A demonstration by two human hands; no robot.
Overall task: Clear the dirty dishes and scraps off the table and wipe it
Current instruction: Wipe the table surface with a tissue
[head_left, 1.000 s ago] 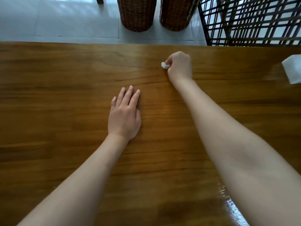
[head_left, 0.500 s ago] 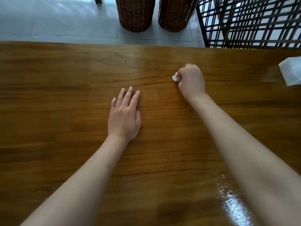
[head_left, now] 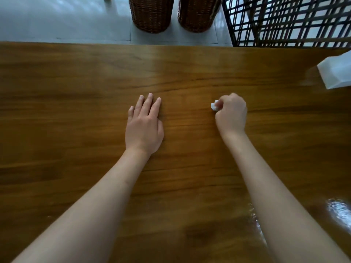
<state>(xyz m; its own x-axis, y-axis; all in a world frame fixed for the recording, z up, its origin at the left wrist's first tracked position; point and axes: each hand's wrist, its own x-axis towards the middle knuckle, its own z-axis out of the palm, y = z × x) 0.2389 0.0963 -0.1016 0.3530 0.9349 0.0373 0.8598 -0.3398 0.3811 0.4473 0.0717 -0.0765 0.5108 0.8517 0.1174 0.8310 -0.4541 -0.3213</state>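
I see a wide wooden table (head_left: pixel 76 130) filling most of the view: warm brown, horizontal grain with dark streaks, glossy finish. Wet sheen or glare patch near right corner (head_left: pixel 340 213), next to my right forearm. Far edge is straight and runs the full width; beyond it pale tiled floor (head_left: pixel 66 18) with visible grout lines. Two round dark wicker baskets (head_left: pixel 152 14) stand on the floor just past the far edge, side by side, close together. Right of them a black metal grid frame (head_left: pixel 288 21), open lattice, light coming through. White box-like thing (head_left: pixel 336 74) at the right edge of the table, partly cut off by the frame, can't tell what it is. Left hand (head_left: pixel 144 128) lies flat on the wood, palm down, fingers straight and together, pointing away from me. Right hand (head_left: pixel 230 112) is curled into a fist, knuckles up, pinching a small white wad (head_left: pixel 214 106) against the table at its thumb side; only a bit of the wad sticks out, looks like crumpled tissue. Hands are apart, bare wood between them. Bare wood across the whole left half and the strip up to the far edge; the right side is bounded by the white box.
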